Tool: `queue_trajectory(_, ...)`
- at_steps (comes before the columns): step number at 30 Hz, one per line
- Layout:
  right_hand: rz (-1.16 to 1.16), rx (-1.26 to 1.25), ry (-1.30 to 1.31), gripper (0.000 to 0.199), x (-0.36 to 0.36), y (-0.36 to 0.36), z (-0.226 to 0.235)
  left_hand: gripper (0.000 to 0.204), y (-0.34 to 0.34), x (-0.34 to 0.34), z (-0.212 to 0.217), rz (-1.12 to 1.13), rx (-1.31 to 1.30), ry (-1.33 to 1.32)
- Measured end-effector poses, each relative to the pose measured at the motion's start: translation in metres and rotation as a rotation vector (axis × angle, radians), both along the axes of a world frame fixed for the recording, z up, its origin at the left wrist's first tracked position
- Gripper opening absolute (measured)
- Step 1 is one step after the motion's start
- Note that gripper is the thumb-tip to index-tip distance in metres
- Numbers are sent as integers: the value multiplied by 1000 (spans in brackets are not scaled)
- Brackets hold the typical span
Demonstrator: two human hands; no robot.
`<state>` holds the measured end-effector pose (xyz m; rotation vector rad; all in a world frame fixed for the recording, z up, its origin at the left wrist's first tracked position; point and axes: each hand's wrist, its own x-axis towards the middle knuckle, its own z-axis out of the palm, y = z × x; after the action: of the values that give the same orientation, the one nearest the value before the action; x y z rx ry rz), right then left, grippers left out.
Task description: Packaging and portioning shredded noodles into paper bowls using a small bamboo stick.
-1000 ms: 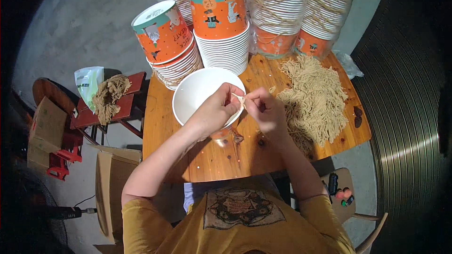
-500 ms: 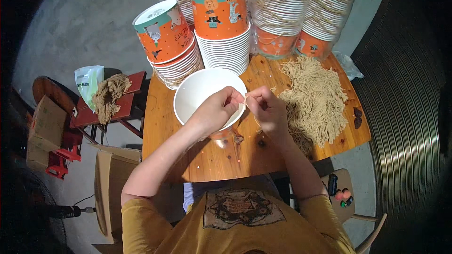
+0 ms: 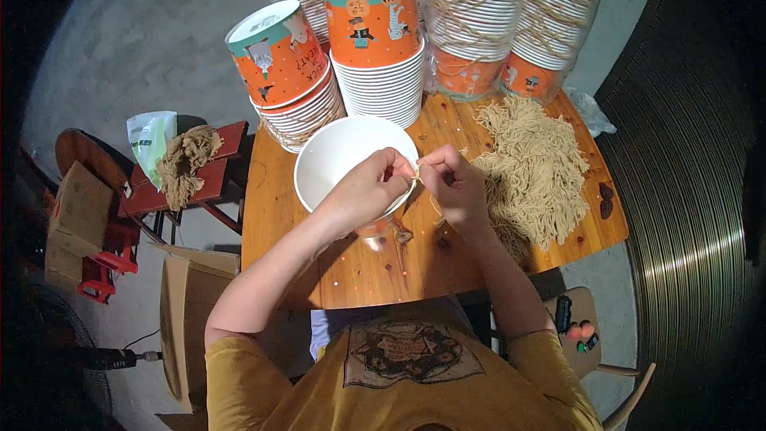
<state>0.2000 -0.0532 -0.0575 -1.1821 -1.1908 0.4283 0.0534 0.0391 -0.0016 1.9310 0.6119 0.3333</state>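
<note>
Above the wooden table, left fingers and right fingers pinch a pale cord between their tips.

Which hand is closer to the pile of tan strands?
Right: the right hand is just left of the strand pile; the left hand is farther left, at the white tub.

Between the forearms the near tabletop is open; bucket stacks bar the back, a string heap the right
</note>
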Motion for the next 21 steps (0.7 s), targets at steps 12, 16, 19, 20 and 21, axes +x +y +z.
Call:
queue_trajectory(12, -60, -6, -22, 4, -6, -7, -5, 10, 7, 4, -11, 29, -266, -139)
queue_trajectory(16, -79, 13, 20, 5, -6, -6, -17, 10, 7, 6, -15, 28, -170, -160)
queue_trajectory(19, -120, -49, 18, 5, -11, -10, -15, 11, 5, 6, -13, 21, -49, -142)
queue_trajectory(20, -120, -50, 19, 5, -12, -11, -14, 12, 3, 5, -11, 21, 9, -128)
queue_trajectory(21, -124, -72, 21, 5, -12, -12, -13, 12, 1, 4, -7, 20, 8, -128)
